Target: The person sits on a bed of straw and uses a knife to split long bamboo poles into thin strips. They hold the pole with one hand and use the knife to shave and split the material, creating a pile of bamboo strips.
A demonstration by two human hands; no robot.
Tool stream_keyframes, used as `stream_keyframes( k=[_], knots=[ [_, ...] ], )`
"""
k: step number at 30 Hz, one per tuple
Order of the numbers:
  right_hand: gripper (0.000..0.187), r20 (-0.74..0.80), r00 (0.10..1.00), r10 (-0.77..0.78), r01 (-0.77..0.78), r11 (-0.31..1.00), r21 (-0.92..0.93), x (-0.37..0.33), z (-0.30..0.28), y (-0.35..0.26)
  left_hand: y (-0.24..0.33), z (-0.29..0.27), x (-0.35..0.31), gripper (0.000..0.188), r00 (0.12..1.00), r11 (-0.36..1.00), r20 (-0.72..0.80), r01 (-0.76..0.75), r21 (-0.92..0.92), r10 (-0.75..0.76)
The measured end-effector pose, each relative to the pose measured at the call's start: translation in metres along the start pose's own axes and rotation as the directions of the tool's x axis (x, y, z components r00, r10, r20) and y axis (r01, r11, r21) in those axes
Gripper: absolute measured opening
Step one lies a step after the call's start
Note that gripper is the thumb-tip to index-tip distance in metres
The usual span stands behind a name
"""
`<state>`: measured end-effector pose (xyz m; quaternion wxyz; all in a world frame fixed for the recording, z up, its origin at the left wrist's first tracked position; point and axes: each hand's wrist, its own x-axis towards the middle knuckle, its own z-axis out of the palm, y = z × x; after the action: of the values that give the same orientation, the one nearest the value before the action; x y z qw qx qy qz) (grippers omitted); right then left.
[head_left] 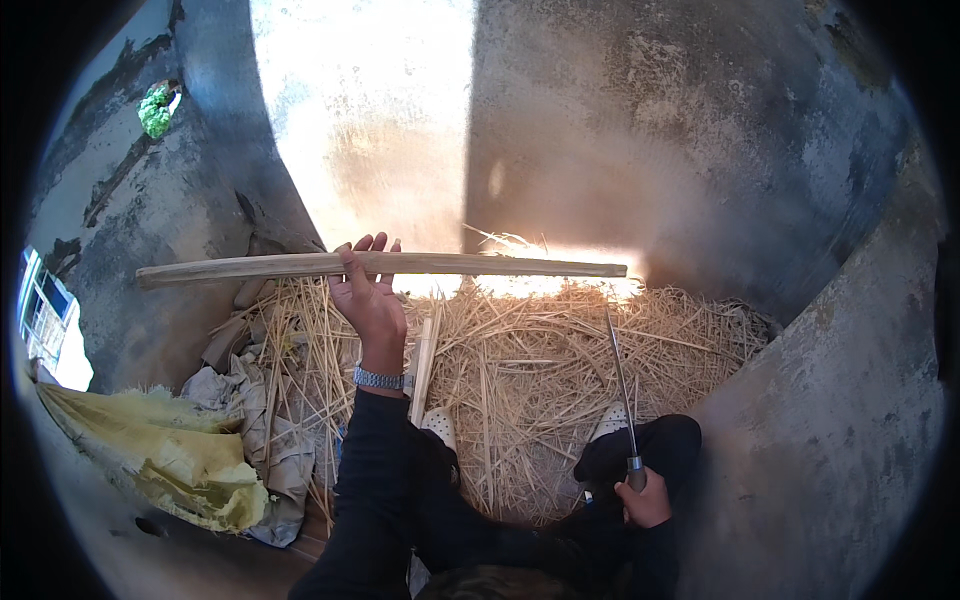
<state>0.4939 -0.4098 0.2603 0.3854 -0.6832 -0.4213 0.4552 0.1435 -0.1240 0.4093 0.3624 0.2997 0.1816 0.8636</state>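
Note:
A long, slightly bowed wooden strip (500,265) lies level across the view, raised above the straw. My left hand (372,300) holds it left of its middle, thumb on the near face and fingertips showing beyond the top edge. Down at the right, by my knee, my right hand (648,498) is closed round the dark handle of a long, thin-bladed metal tool (622,385). Its narrow blade points up and away, toward the straw, apart from the strip. The blade's exact shape is hard to make out from this angle.
Loose straw (520,400) covers the floor between my feet. Pale wooden pieces (424,370) stand beside my left shoe (440,427). A torn yellow sheet (190,460) and a crumpled grey sack (285,440) lie at the left. Concrete walls (640,130) close in around me.

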Motion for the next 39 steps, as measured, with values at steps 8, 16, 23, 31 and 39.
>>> stream_keyframes(
  k=[8, 16, 23, 31, 39],
  knots=[
    [0.032, -0.526, 0.850, -0.033, -0.229, 0.876, -0.424, -0.037, -0.051, 0.086, -0.018, -0.036, 0.007, 0.033, 0.974, 0.989, -0.199, -0.126, -0.084, 0.107],
    [0.058, -0.574, 0.755, 0.316, -0.602, 0.682, -0.416, -0.062, 0.017, 0.267, -0.047, -0.143, 0.028, 0.027, 0.924, 0.996, -0.374, 0.090, -0.001, -0.084],
    [0.066, -0.644, 0.731, 0.227, -0.663, 0.458, -0.592, -0.137, 0.058, 0.431, -0.037, -0.155, 0.028, 0.014, 0.951, 0.997, -0.300, 0.069, -0.016, -0.071],
    [0.068, -0.389, 0.640, 0.663, -0.728, 0.361, -0.582, -0.159, 0.050, 0.462, -0.031, -0.186, 0.029, 0.003, 0.936, 0.976, -0.299, 0.141, -0.166, -0.186],
    [0.046, -0.146, 0.927, 0.344, -0.356, 0.693, -0.627, 0.023, 0.067, 0.392, -0.034, -0.143, 0.005, 0.013, 0.945, 0.986, -0.297, 0.102, -0.130, -0.137]
  ],
)
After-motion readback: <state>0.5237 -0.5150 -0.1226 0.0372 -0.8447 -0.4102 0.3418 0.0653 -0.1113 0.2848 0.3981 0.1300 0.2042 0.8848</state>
